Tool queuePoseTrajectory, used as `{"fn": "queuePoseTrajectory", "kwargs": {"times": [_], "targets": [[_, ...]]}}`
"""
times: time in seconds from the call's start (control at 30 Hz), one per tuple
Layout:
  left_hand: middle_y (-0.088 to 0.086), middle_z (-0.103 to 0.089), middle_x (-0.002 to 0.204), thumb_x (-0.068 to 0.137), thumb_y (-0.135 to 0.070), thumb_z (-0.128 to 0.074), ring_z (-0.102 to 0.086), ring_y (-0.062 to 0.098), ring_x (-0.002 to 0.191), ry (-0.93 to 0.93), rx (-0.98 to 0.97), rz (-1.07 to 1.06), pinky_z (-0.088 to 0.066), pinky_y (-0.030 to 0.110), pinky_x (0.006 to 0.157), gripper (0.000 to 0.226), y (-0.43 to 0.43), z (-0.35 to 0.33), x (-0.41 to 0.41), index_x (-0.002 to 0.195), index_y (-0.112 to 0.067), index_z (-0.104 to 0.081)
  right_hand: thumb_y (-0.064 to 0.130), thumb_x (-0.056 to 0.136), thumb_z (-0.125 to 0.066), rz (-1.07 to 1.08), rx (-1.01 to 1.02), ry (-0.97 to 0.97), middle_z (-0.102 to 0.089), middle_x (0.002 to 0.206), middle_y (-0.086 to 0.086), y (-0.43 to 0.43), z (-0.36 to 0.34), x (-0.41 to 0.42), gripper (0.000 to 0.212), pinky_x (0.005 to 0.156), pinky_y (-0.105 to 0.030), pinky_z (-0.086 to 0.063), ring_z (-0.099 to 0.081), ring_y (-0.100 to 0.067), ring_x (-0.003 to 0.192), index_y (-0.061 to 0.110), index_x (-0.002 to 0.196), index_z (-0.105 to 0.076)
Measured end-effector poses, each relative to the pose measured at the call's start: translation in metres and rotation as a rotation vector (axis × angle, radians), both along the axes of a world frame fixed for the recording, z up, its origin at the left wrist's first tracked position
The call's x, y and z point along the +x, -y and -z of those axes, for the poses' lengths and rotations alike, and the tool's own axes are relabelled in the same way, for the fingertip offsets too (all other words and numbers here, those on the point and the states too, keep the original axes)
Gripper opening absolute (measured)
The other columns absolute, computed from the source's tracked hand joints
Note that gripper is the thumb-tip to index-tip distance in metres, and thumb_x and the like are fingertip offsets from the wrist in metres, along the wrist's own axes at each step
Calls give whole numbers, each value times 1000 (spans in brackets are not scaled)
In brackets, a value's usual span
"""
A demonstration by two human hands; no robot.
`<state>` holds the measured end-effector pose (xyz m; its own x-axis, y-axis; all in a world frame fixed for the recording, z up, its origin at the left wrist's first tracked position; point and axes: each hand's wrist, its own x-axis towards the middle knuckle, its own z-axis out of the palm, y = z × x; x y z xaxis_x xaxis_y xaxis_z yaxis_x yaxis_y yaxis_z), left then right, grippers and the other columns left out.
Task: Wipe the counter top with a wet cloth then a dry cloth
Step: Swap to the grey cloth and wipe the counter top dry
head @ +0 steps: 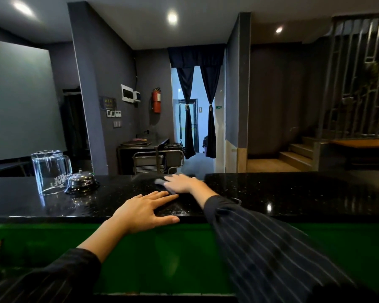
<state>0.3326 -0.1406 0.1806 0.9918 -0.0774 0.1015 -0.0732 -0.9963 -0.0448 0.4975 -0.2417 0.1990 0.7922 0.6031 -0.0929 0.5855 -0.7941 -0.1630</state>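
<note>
The black speckled counter top (293, 193) runs across the view, glossy with light reflections. My right hand (181, 182) lies flat with straight fingers on a grey cloth (161, 182) near the counter's far edge; most of the cloth is hidden under the hand and blurred. My left hand (147, 209) rests flat on the counter's near edge, fingers spread, thumb over the rim. It holds nothing.
An upturned glass beer mug (49, 171) and a chrome service bell (81, 181) stand at the counter's left. A green panel (315, 248) lies below the near edge. Beyond the counter are a metal trolley (158, 161), a curtained doorway and stairs at the right.
</note>
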Motion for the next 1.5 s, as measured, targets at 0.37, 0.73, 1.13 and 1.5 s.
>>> {"fn": "queuePoseTrajectory", "kwargs": {"times": [0.37,0.73,1.13,1.5], "targets": [[-16,-16,158,66,-90,-19,-14,10,146,49,-1,44,-22,42,116,84,-9,9,8,142,-57,-8,48,101,-24,645,3,58,-10,165,-6,160,11,56,60,118,-59,-11,-8,-32,151,27,157,-14],[-6,-44,141,63,-89,-27,-47,18,126,251,-13,21,-45,38,94,91,-3,8,-7,138,-39,-41,49,100,-22,170,19,39,-15,164,-2,10,11,-45,58,116,-62,-11,-11,-27,151,30,155,-19],[0,-51,130,61,-93,-9,-42,24,124,476,-65,-222,-29,53,103,101,-72,42,-39,125,-25,-48,52,98,-18,784,35,98,-16,164,-1,221,16,-41,62,118,-54,-13,-14,-28,150,30,156,-17],[0,-42,135,82,-69,-43,-36,23,127,315,-201,-148,-24,45,104,68,-78,31,-41,132,-22,-43,42,97,-29,309,-12,145,-21,162,-9,-43,15,-109,58,114,-63,-18,-16,-33,149,27,153,-26]]}}
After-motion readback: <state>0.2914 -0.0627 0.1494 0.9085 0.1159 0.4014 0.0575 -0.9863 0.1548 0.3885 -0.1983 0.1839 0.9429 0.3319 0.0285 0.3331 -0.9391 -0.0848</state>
